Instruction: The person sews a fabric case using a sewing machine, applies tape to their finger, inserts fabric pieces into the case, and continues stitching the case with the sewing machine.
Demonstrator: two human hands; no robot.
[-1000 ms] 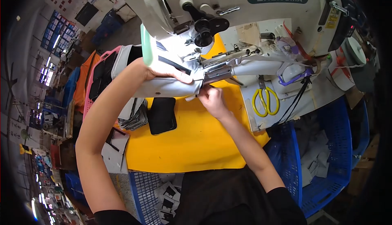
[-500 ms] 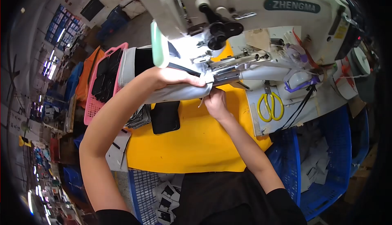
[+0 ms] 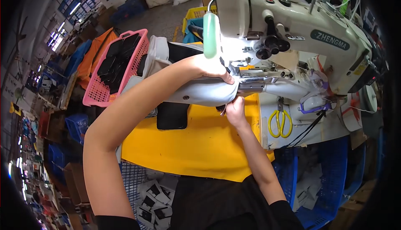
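Pale grey cloth piece: located at the working end of the sewing machine, its right edge against the machine's narrow lower arm, a small metal eyelet on its near side. Left hand: laid over the top of the cloth, thumb near the edge; I cannot tell whether the fingers grip. Right hand: below that edge, fingers curled in close to it; their hold is hidden from me. The two hands are apart. Black piece: flat on the yellow sheet, nearer the person. Scissors: right of the right hand, yellow-handled. Pink basket: left, containing dark pieces.
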